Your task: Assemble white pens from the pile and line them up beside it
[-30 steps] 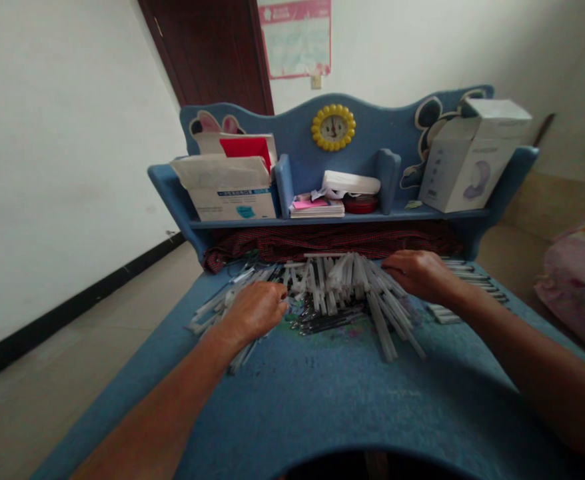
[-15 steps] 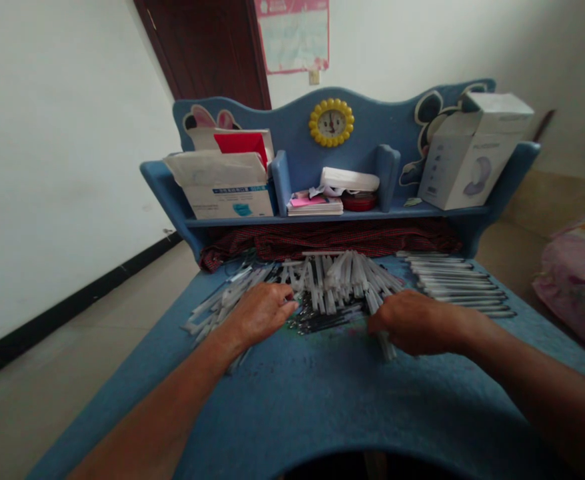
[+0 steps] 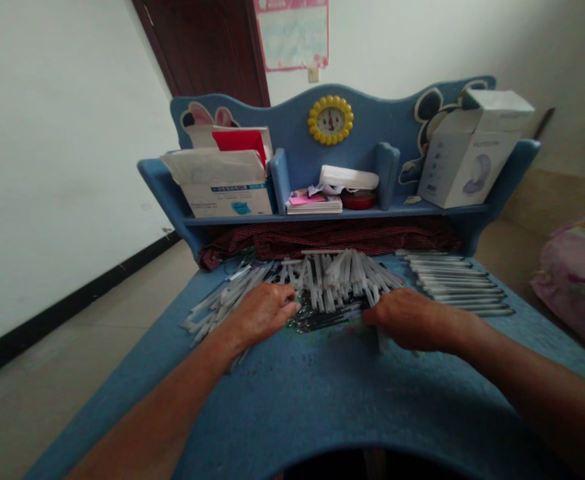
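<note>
Left hand (image 3: 265, 312): centre-left of frame, back of hand uppermost, fingers curled in, thumb close to the fingertips. Whether anything is pinched there cannot be told; the inside of the grip is hidden.

Right hand (image 3: 407, 319): right of centre, fingers bent down over the near end of the central pile. A translucent end shows just below the fingers; whether they are clamped on it cannot be told.

Central pile (image 3: 350, 270): translucent tubes, mid-frame between and beyond the hands, fanned out and overlapping. Left pile (image 3: 232, 293): similar tubes, left of centre, partly behind the left hand. Dark slender parts (image 3: 322, 321): frame centre, in the gap between the hands, heaped at the near edge of the central pile. Row of pens (image 3: 460, 283): right of frame, dark-tipped, side by side, beyond the right hand and apart from it.

All lie on the blue table (image 3: 297, 400), lower half of frame. Checked cloth (image 3: 322, 239) is bunched along its far edge, under the blue shelf. On the shelf: mask box (image 3: 242, 202) upper left, white carton (image 3: 465, 160) upper right. Yellow-rimmed clock (image 3: 330, 120) at top centre.
</note>
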{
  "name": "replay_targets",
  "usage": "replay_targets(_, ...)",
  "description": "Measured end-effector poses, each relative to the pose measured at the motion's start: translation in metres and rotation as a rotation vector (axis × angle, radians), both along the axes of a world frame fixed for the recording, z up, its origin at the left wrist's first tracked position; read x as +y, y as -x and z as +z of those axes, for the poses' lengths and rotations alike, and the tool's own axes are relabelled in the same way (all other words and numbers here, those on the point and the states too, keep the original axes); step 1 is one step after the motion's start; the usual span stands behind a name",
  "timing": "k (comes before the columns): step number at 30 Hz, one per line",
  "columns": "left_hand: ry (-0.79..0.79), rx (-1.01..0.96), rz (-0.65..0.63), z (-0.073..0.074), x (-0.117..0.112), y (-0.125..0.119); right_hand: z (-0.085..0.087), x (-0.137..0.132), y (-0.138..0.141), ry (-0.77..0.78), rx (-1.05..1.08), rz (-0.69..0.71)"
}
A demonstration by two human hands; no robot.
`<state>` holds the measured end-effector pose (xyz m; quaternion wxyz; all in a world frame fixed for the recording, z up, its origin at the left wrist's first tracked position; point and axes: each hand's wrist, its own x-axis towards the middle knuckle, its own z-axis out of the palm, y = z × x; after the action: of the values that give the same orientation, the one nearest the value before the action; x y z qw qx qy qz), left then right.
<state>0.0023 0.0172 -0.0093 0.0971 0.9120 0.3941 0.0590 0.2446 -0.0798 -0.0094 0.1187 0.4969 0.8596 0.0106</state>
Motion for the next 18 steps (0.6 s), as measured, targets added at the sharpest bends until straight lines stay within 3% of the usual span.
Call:
replay_targets(4,0.054,-0.058,0.011,0.002,-0.002,-0.001,0.007,0.003,-0.007,-0.034,0.09,-0.018)
replay_targets(8,0.191,-0.236,0.055,0.004,-0.007,-0.006,0.024,-0.001,-0.015,-0.151,0.315,-0.006)
replay_targets(12,0.498,-0.462,0.101,0.006,-0.018,-0.014,0.031,-0.008,-0.009,-0.312,0.552,0.104)
replay_targets(18,1.031,-0.835,0.108,0.0,-0.037,-0.028,0.013,-0.013,0.022,-0.296,0.638,0.321)
